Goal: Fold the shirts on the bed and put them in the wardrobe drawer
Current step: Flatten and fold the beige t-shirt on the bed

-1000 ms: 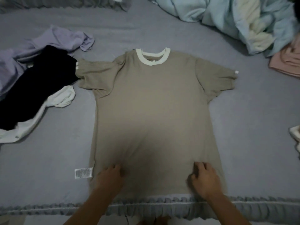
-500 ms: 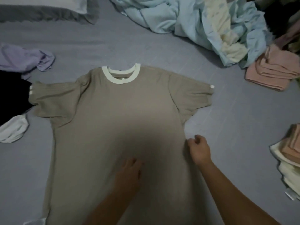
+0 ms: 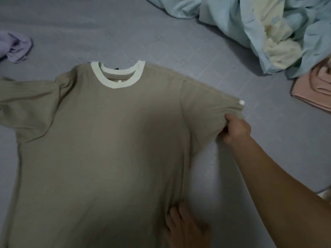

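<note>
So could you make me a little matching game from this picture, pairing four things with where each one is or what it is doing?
Things:
1. ribbed cream collar
2. crumpled lilac garment
3. folded pink cloth
4. right hand

States:
A. lies at the right edge of the bed
B. grips the sleeve of the beige T-shirt
C. lies at the far left
D. tops the spread shirt

Pairs: 1-D, 2-C, 3-A, 4-B

Two bare hands in view: right hand [image 3: 236,129] on a forearm that is uncovered along its whole visible length; left hand [image 3: 186,228] visible up to the wrist only. No sleeve, glove, ring or watch visible
</note>
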Demonstrator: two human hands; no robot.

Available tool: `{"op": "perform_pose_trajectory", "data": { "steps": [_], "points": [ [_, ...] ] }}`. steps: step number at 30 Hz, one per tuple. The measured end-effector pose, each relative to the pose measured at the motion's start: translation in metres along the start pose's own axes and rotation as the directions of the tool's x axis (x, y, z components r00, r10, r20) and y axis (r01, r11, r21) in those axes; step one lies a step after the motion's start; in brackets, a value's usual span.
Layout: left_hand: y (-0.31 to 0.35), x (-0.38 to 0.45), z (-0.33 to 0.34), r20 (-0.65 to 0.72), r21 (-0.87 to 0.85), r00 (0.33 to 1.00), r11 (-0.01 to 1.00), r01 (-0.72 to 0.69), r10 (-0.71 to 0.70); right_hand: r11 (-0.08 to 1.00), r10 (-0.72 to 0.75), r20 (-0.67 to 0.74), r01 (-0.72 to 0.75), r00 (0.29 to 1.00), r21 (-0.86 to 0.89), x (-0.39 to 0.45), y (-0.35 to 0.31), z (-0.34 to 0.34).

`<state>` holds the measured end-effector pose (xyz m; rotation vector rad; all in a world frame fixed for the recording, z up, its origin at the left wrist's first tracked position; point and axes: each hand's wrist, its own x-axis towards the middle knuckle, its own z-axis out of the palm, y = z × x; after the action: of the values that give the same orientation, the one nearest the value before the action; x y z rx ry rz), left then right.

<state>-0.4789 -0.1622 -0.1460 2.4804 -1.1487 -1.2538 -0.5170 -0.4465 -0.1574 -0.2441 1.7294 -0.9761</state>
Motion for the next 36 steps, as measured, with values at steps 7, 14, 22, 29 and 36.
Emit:
{"op": "perform_pose_trajectory", "data": {
  "steps": [7, 14, 22, 29, 36],
  "points": [
    [-0.013, 0.013, 0.008, 0.038, -0.240, 0.981, 0.951, 0.195, -0.192, 0.969, -0.244, 0.042, 0.246, 0.969, -0.029, 0.000, -0.015, 0.013],
    [-0.044, -0.007, -0.002, 0.031, -0.384, 0.978, 0.901, 0.203, -0.208, 0.966, -0.215, 0.157, 0.233, 0.964, -0.108, -0.005, -0.017, 0.021],
    [-0.093, -0.010, -0.024, -0.081, -0.613, 0.800, 0.663, 0.431, -0.595, 0.787, -0.383, 0.514, 0.562, 0.767, -0.253, -0.089, 0.005, 0.114],
    [-0.109, -0.030, -0.042, -0.167, -0.626, 0.842, 0.715, 0.310, -0.512, 0.502, -0.211, 0.719, 0.705, 0.662, -0.501, -0.099, 0.061, 0.103],
    [-0.134, -0.045, -0.030, 0.057, -0.335, 0.896, 0.837, 0.434, -0.441, 0.461, -0.170, 0.581, 0.585, 0.796, -0.667, -0.087, 0.102, 0.023]
  ]
}}
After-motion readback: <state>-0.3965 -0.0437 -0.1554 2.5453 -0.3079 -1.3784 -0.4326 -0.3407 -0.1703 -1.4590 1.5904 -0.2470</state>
